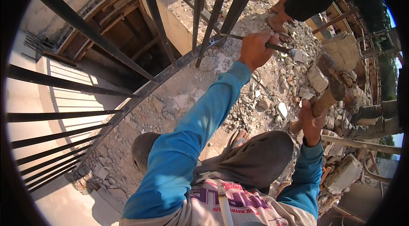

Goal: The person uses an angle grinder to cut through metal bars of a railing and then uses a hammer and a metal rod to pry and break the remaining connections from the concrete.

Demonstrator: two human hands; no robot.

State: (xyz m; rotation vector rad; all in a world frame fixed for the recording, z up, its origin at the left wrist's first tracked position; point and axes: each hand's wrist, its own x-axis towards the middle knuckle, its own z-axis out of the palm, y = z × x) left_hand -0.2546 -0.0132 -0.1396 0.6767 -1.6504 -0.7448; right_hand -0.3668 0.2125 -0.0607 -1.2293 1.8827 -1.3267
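Note:
My left hand [257, 50] is closed around a dark metal chisel [279, 48]. The chisel's thin end reaches left to the foot of the black railing [162, 76], though I cannot tell whether it touches the bar. Its worn, shiny struck end points right, over the rubble. Off to the right, my right hand [311, 120] grips the short wooden handle [324, 101] of a hammer. The heavy, rusty hammer head [332, 76] is raised above the rubble, apart from the chisel.
Broken concrete rubble [264, 103] covers the ground. Beyond the railing, a deep opening [128, 34] drops down on the left. Another person's sandalled foot [279, 30] is close to the chisel's struck end. A thin cable [239, 108] lies below my left hand. Concrete chunks [342, 175] lie at right.

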